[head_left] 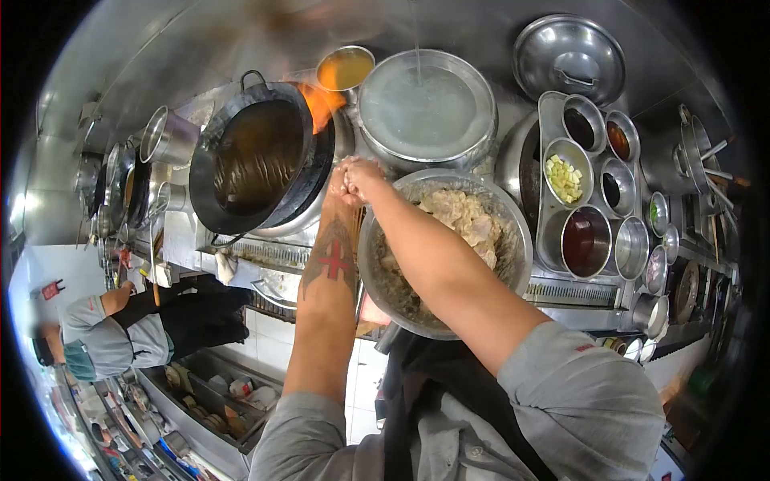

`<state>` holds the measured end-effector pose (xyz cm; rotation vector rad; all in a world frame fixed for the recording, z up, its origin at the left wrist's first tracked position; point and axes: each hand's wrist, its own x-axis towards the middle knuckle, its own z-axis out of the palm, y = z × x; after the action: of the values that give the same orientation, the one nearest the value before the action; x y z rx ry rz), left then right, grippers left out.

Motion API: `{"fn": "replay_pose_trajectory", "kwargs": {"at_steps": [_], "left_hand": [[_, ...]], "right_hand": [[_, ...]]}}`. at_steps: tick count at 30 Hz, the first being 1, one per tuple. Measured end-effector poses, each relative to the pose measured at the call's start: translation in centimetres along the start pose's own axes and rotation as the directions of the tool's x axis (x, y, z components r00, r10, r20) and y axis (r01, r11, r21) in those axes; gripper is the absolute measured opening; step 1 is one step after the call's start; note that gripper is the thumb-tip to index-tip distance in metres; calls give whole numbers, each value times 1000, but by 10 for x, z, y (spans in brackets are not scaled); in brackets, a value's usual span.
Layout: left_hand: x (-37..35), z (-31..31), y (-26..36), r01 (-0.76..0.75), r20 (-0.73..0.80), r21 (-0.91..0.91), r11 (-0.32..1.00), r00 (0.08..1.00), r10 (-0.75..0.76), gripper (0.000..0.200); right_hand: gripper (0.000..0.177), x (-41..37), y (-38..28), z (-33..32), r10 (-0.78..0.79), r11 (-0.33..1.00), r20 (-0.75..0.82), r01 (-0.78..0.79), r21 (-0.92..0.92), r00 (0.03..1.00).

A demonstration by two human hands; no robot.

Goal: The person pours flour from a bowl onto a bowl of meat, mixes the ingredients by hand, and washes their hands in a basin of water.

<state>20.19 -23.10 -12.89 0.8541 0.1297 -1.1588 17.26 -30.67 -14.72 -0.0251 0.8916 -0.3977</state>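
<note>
My left hand and my right hand are pressed together, fingers closed, between the wok and the metal bowls. Whether anything lies between them is hidden. Just below and to the right sits a large metal bowl of pale, battered pieces, with one forearm crossing over it. To the left, a black wok holds dark oil, and orange flame rises at its right edge. A round pot of cloudy water stands behind my hands, with a thin stream falling into it.
A small bowl of yellow liquid stands behind the flame. On the right are a rack of sauce containers, diced pale-green pieces and a metal lid. Another person stands at the far left.
</note>
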Motion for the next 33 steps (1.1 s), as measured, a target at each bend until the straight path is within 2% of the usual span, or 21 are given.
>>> {"fn": "replay_pose_trajectory", "kwargs": {"at_steps": [2,3,4,8,10,12,15,16,18,20,21,23,24,25,26,27,28,29,30,32,33], "left_hand": [[-5,-8,5,9,-35,16,1000,999,-8,31],[-6,-12,7,15,-54,22,1000,998,-14,30],[-7,-15,8,25,-73,29,999,997,-22,29],[5,-25,9,78,-147,70,994,987,-67,26],[16,-28,8,112,-190,87,990,977,-94,25],[32,-32,8,150,-221,103,983,967,-125,24],[55,-35,7,203,-251,121,972,953,-168,22],[64,-35,7,218,-254,130,967,950,-180,22],[75,-29,4,277,-264,183,943,938,-224,21],[80,-24,3,401,-342,337,852,895,-286,22],[79,-17,-1,490,-416,436,755,854,-314,28],[47,22,-8,422,-409,561,712,889,-205,27],[53,14,-14,444,-299,509,737,895,-332,25],[63,10,-18,469,-167,459,754,880,-445,23],[55,35,-18,448,-265,497,743,894,-362,19],[61,35,-17,444,-261,499,744,896,-360,19],[67,35,-14,472,-202,227,852,878,-433,18],[74,30,-13,485,-124,-66,872,863,-489,18],[87,23,-17,355,-145,9,935,925,-350,16],[94,12,-15,260,-140,82,962,959,-247,15],[90,11,-12,248,-131,154,956,965,-229,15]], "right_hand": [[26,-15,0,10,-298,774,-48,212,-597,953],[26,-17,-3,12,-446,399,45,244,-884,894],[25,-19,-7,11,-533,-32,144,150,-988,834],[26,-56,-17,24,-553,-532,413,74,-843,724],[24,-75,-25,27,-411,-703,558,140,-697,721],[18,-90,-38,32,-62,-882,724,302,-361,687],[18,-131,-71,41,45,-851,751,419,-317,659],[21,-131,-89,38,11,-826,700,401,-396,714],[26,-83,-129,-1,-182,-788,801,403,-466,571],[29,-54,-166,-28,-491,-703,692,228,-674,529],[29,-51,-170,-35,-489,-701,693,234,-673,530],[27,-42,-175,-36,-622,-561,521,131,-817,585],[27,-33,-175,-34,-620,-560,524,138,-817,585],[25,-22,-178,-29,-421,165,298,396,-903,856],[24,-15,-179,-25,-26,819,291,187,-543,956],[24,-17,-176,-15,99,849,348,103,-518,932],[24,-17,-168,-4,219,867,406,14,-498,887],[25,-38,-148,8,109,848,477,169,-503,872],[26,-60,-125,13,5,807,548,320,-496,836],[20,-102,-90,12,-180,397,635,646,-652,752],[20,-106,-80,7,-179,395,638,649,-651,749]]}}
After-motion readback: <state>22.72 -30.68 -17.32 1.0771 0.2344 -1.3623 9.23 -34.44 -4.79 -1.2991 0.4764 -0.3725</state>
